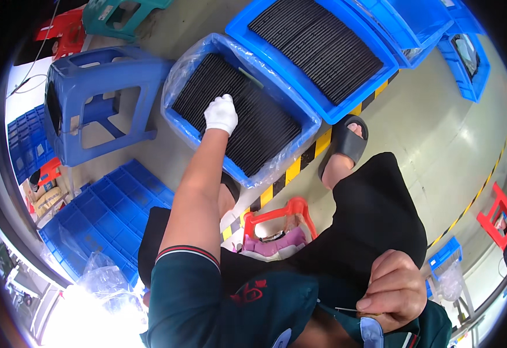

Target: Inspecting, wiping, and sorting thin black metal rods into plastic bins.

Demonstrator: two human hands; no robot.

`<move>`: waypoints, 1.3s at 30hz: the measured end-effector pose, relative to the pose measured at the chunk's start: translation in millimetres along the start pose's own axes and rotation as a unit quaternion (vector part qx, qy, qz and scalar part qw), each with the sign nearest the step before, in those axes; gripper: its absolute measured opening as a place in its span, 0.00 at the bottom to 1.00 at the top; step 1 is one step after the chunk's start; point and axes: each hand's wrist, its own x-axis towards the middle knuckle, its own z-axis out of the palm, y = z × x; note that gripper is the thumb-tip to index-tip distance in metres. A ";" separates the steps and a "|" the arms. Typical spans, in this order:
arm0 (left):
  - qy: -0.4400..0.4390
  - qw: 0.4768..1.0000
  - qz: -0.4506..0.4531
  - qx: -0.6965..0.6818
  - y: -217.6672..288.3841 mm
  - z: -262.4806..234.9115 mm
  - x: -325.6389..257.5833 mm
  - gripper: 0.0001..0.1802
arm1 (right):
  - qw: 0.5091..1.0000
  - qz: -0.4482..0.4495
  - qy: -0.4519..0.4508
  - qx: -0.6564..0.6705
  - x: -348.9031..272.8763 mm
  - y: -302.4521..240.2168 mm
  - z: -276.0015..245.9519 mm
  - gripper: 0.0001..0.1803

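My left hand [221,115], in a white glove, is stretched forward over a blue bin [276,82] lined with clear plastic. Its fingers are curled into a fist against thin black rods [259,124] packed side by side in that bin; whatever is between the fingers is hidden. Close to my chest at the lower right, my bare right hand [393,290] is closed. A thin, pale, pin-like piece [346,309] sticks out from its thumb and fingertips.
A second blue bin [389,65] with similar black rods adjoins the first. A blue plastic stool [100,66] stands left, above blue crates [105,217]. Between my legs is a red stool [300,206] with a purple cushion [276,243]. Yellow-black tape [293,170] crosses the floor.
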 end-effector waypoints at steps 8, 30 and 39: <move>-0.168 0.908 -0.180 -0.339 -21.4 -16.6 25.1 0.10 | 0.999 -0.009 0.039 -0.015 -1.3 -1.7 4.9 0.11; -0.047 0.041 0.237 -0.970 9.8 -193.3 -198.7 0.05 | 0.977 0.036 0.155 0.146 21.6 13.9 86.2 0.09; -0.023 -0.020 0.204 -0.978 8.3 -250.0 -277.8 0.06 | 0.930 0.019 0.152 0.333 40.5 6.8 182.6 0.07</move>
